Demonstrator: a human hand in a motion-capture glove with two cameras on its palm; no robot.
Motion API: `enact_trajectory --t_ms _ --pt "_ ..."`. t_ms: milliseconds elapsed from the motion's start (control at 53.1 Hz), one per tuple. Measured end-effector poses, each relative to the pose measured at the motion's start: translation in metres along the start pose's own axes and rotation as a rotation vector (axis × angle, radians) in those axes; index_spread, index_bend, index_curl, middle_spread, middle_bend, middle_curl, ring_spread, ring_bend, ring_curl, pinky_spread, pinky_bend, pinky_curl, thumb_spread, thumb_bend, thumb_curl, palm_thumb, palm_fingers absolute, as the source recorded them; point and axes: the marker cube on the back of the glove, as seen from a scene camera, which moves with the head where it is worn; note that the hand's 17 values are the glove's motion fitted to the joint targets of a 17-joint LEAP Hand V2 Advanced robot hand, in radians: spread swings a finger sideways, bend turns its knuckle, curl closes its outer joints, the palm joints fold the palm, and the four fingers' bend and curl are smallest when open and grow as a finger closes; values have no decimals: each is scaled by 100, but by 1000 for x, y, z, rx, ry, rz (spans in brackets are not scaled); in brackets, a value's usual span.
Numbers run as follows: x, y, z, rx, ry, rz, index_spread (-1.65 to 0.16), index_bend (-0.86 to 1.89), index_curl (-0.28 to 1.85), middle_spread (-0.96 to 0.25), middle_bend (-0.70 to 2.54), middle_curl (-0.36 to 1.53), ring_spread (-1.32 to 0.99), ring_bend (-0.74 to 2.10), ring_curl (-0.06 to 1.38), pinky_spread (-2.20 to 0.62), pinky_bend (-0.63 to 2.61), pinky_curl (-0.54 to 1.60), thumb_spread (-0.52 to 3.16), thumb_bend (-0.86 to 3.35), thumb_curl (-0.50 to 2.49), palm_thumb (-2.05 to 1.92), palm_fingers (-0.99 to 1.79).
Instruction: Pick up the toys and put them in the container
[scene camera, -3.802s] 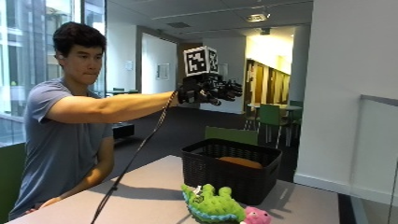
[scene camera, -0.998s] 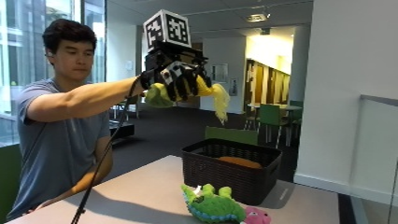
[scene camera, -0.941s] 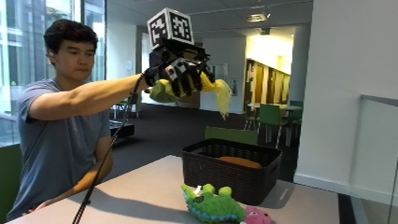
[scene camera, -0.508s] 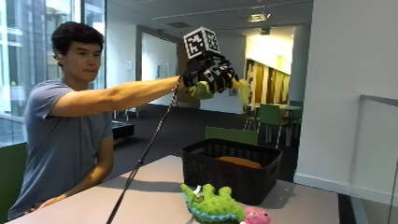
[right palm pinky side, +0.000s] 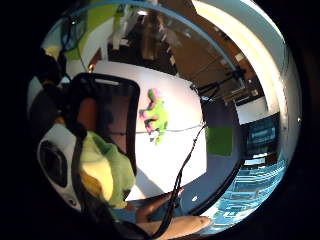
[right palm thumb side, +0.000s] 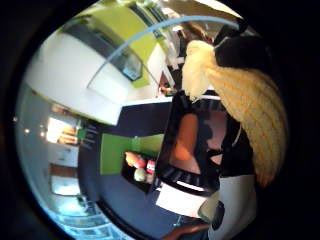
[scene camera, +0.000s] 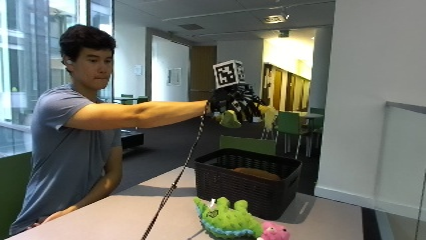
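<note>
Toys are seen in three places. One, a yellow-green plush toy (scene camera: 230, 119), is gripped in the gloved right hand (scene camera: 234, 102), whose fingers are curled round it; the arm is stretched out level, and hand and toy are held in the air well above the dark woven container (scene camera: 247, 181). A pale yellow part of the held toy (scene camera: 268, 116) is seen hanging past the far side of the glove. In the thumb side palm view the toy's knitted yellow surface (right palm thumb side: 245, 112) is shown close to the palm, with the container (right palm thumb side: 192, 145) below it — an orange-brown object (right palm thumb side: 183, 143) is lying inside on its floor. The same object (scene camera: 251, 173) can be made out over the container's rim in the outside view.

On the pale table (scene camera: 113, 215), just in front of the container, a green plush dinosaur (scene camera: 226, 219) is lying, and a small pink toy (scene camera: 274, 232) is set against its side. Both are shown from above in the little finger side palm view (right palm pinky side: 156, 116), apart from the container (right palm pinky side: 107, 120), with the held toy (right palm pinky side: 105, 170) close to the palm. The person's bare left hand is lowered to the table edge and is barely in view.
</note>
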Motion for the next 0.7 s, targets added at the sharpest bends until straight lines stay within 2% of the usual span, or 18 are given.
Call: enact_trajectory --t_ms 56,75,151,207,358,471,696 --pt "-1 -1 11 -40 -48 13 -38 4 -2 -48 18 79 -41 115 49 -46 101 42 108 22 101 65 85" --pt "-2 0 15 -54 -64 5 -38 8 -1 -49 19 79 -42 116 49 -46 101 42 108 23 102 67 90" --pt "-8 5 28 -105 -108 -63 -37 -2 -3 -41 16 78 -39 114 48 -44 113 44 120 16 93 51 72" --pt "-11 10 31 -109 -102 -155 -36 -1 -1 -31 8 74 -33 109 48 -37 125 48 123 0 80 26 31" --pt "-4 11 27 -96 -17 -199 -34 14 4 -13 11 64 -18 92 40 -20 145 50 117 -8 63 -1 0" --pt "23 1 17 -102 4 -72 -33 16 8 -6 14 58 -9 84 35 -10 148 48 112 -7 55 -5 -8" --pt "107 -12 -3 -69 54 -4 -33 14 15 -1 15 49 0 71 30 0 146 44 106 -6 44 -5 -13"
